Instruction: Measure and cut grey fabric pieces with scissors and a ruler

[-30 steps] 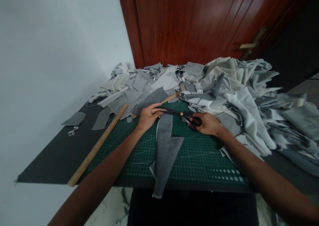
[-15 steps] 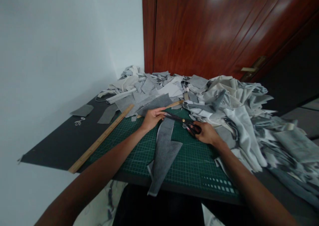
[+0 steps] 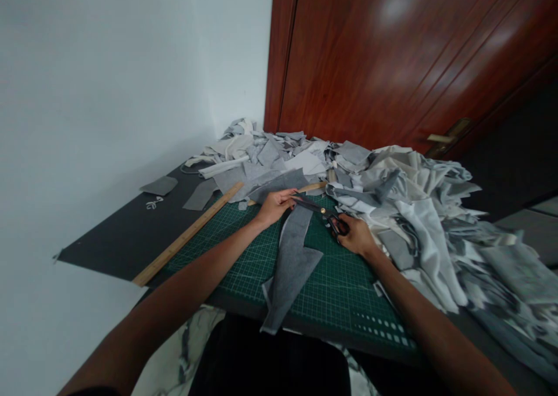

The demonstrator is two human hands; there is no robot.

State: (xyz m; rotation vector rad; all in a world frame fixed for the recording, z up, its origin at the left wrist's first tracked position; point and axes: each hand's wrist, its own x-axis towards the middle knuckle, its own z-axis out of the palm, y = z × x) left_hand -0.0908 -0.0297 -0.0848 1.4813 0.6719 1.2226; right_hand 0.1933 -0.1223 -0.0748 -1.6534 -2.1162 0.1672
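Note:
My right hand (image 3: pixel 355 233) is closed round the handles of black scissors (image 3: pixel 326 211), whose blades point left across the top end of a grey fabric piece (image 3: pixel 293 259). My left hand (image 3: pixel 276 206) pinches that same end of the fabric, right by the blade tips. From there the cloth runs down over the green cutting mat (image 3: pixel 340 291), widening to a point on the right. Its lower tip hangs over the table's front edge. The left fingertips partly hide where the blades meet the cloth.
A wooden ruler (image 3: pixel 189 233) lies slanted along the mat's left side. Grey and white fabric scraps (image 3: pixel 270 152) pile up at the back, and a larger heap (image 3: pixel 418 210) covers the right. A small grey scrap (image 3: pixel 159 186) lies at left. Behind stands a wooden door (image 3: pixel 370 59).
The camera view has shifted slightly, so the scene sits a little further right. Both hands, the scissors and the fabric keep nearly the same places on the mat.

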